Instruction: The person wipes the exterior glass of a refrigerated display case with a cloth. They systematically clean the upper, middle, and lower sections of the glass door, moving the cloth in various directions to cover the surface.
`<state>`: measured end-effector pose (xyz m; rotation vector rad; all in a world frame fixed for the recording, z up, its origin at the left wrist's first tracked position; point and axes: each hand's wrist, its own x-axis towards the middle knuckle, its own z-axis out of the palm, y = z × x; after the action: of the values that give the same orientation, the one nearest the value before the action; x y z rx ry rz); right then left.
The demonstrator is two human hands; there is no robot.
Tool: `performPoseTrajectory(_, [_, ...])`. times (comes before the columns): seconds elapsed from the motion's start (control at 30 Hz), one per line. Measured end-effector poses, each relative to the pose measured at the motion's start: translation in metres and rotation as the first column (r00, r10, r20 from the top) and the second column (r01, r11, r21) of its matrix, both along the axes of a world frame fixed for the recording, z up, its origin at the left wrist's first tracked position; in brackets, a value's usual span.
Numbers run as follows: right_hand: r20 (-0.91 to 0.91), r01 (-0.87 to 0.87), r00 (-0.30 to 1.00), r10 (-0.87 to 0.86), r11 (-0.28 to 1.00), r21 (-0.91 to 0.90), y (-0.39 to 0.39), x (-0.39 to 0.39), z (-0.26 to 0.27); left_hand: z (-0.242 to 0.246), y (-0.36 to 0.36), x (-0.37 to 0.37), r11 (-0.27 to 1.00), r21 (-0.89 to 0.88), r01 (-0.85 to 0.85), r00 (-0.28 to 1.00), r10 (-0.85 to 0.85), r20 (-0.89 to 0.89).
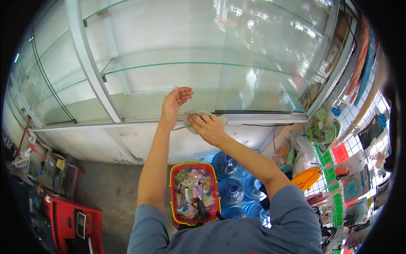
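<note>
My right hand (207,127) presses a pale cloth (191,127) onto the metal bottom rail (247,118) of a glass display cabinet. The cloth is bunched under my fingers and covers a stretch of the rail. Just left of it, my left hand (175,103) is raised in front of the cabinet's opening, fingers loosely bent and holding nothing. Behind both hands runs a glass shelf (165,64) inside the cabinet. A sliding glass pane (257,89) covers the cabinet's right part, its lower edge beside the cloth.
Below me stands a red and yellow basket (171,190) full of small packaged goods. Several blue water jugs (233,192) crowd its right side. A wire grid (328,187) with hanging goods lines the right. A red cabinet (63,219) and wire rack (60,174) stand left on the concrete floor (120,184).
</note>
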<state>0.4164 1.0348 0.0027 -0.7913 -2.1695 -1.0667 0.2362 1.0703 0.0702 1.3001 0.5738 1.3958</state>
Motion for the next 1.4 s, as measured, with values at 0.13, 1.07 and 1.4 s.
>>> performPoseTrajectory(0.13, [-0.047, 0.002, 0.999, -0.006, 0.997, -0.071, 0.000, 0.022, -0.004, -0.012, -0.005, 0.016, 0.965, 0.140, -0.221, 0.970, 0.233, -0.073])
performPoseTrajectory(1.07, [-0.584, 0.548, 0.246, -0.774, 0.608, -0.575, -0.075, 0.290, -0.007, -0.053, -0.013, 0.044, 0.895, 0.005, -0.445, 0.895, 0.445, 0.010])
performPoseTrajectory(1.4, [-0.392, 0.590, 0.422, -0.817, 0.576, -0.566, -0.066, 0.251, 0.001, -0.063, -0.026, 0.034, 0.901, -0.022, -0.434, 0.899, 0.435, 0.061])
